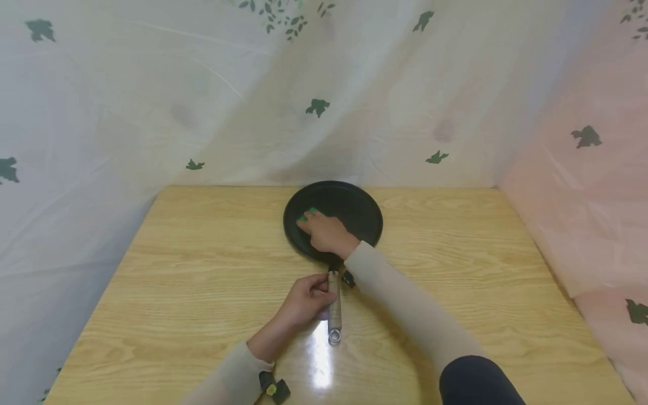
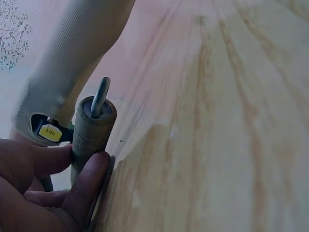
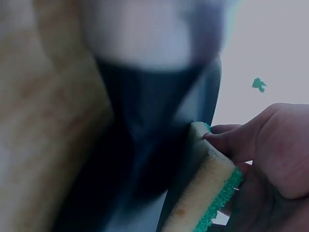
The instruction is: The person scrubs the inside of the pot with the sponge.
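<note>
A round black frying pan lies at the far middle of the table, its handle pointing toward me. My left hand pinches that wood-coloured handle between thumb and fingers; the left wrist view shows its end with a metal hanging ring. Over the left part of the pan, my right hand holds a sponge with a yellow body and a rough green layer. The yellow face is toward the pan's inner surface, the green side toward the palm. In the head view the hand hides most of the sponge.
A wood-grain table runs up to a pale curtain with green leaf prints behind the pan. A pinkish curtain borders the right side. My right forearm crosses above the table beside the pan handle.
</note>
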Tool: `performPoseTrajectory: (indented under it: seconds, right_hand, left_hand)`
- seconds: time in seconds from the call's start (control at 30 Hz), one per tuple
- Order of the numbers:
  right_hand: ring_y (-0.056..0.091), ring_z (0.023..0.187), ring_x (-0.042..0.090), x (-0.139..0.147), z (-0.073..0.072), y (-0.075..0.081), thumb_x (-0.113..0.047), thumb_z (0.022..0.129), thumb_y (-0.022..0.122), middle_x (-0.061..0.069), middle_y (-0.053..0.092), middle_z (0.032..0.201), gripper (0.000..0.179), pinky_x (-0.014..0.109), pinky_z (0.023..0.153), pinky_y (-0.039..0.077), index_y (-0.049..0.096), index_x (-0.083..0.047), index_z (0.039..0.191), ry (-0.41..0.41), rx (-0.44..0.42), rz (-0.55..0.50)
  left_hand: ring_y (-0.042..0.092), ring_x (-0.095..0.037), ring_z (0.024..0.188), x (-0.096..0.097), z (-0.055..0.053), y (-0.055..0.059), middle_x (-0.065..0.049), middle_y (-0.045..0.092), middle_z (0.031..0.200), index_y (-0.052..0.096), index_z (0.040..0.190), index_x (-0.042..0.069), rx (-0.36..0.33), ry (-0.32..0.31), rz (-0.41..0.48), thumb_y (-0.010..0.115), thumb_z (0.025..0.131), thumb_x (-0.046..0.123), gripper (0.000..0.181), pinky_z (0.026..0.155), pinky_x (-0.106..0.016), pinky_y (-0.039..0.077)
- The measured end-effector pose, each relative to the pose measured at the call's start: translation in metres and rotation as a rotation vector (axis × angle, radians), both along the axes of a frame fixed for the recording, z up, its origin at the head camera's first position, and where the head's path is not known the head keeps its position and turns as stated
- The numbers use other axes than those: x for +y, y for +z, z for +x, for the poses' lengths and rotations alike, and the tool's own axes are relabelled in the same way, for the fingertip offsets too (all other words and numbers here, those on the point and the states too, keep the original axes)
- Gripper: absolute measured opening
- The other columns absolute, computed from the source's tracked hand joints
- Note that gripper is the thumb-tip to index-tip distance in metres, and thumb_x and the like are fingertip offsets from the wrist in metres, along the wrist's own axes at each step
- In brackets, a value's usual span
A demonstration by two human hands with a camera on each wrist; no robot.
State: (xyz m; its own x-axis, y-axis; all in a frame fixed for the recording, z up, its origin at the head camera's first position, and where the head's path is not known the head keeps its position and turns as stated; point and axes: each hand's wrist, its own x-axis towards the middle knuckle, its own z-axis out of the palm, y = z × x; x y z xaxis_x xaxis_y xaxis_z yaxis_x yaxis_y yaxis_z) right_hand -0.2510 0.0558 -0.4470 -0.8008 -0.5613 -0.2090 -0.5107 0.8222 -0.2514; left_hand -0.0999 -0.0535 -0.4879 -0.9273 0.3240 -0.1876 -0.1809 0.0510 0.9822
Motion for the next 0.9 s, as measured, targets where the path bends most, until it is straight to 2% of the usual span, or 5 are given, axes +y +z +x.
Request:
performPoseTrajectory:
  seconds: [0.1, 0.23, 0.4, 0.67, 0.9]
  right_hand:
    - [0.03, 0.156, 0.031, 0.002, -0.008, 0.001, 0.005, 0.101, 0.051, 0.009, 0.034, 0.17, 0.064, 0.054, 0.102, 0.059, 0.05, -0.023, 0.158, -0.028, -0.017, -0.013]
    - [0.032, 0.156, 0.033, 0.007, -0.016, 0.002, 0.007, 0.099, 0.052, 0.007, 0.036, 0.169, 0.065, 0.061, 0.117, 0.046, 0.054, -0.024, 0.156, -0.056, -0.036, -0.057]
    - [0.033, 0.154, 0.035, 0.018, -0.023, 0.003, 0.008, 0.096, 0.055, 0.009, 0.036, 0.168, 0.065, 0.059, 0.118, 0.045, 0.056, -0.021, 0.154, -0.079, -0.031, -0.09]
    - [0.032, 0.155, 0.036, 0.038, -0.034, -0.001, 0.005, 0.097, 0.056, 0.01, 0.034, 0.17, 0.063, 0.061, 0.121, 0.041, 0.055, -0.019, 0.155, -0.133, -0.011, -0.081]
    - [0.033, 0.155, 0.036, 0.049, -0.035, -0.003, 0.004, 0.098, 0.057, 0.011, 0.035, 0.169, 0.061, 0.059, 0.117, 0.046, 0.055, -0.018, 0.155, -0.16, 0.001, -0.06]
  left_hand:
    - [0.069, -0.016, 0.083, 0.001, 0.001, 0.0, -0.023, 0.067, 0.109, 0.047, 0.143, -0.021, -0.007, -0.004, 0.007, 0.066, 0.097, -0.005, 0.053, 0.069, -0.038, 0.068]
    - [0.069, -0.016, 0.082, 0.001, 0.001, 0.001, -0.023, 0.067, 0.11, 0.046, 0.145, -0.02, -0.021, -0.007, 0.02, 0.065, 0.098, -0.005, 0.053, 0.068, -0.037, 0.068]
    - [0.068, -0.015, 0.082, 0.001, 0.001, 0.0, -0.023, 0.066, 0.111, 0.046, 0.145, -0.02, -0.023, -0.005, 0.011, 0.066, 0.098, -0.004, 0.054, 0.069, -0.037, 0.068]
    - [0.066, -0.014, 0.08, 0.001, 0.001, -0.002, -0.021, 0.066, 0.108, 0.048, 0.144, -0.019, 0.006, 0.002, -0.009, 0.068, 0.097, -0.005, 0.053, 0.068, -0.038, 0.068]
    - [0.066, -0.014, 0.079, 0.0, 0.001, -0.003, -0.021, 0.066, 0.108, 0.049, 0.143, -0.019, 0.01, 0.013, -0.014, 0.068, 0.097, -0.005, 0.052, 0.066, -0.037, 0.068]
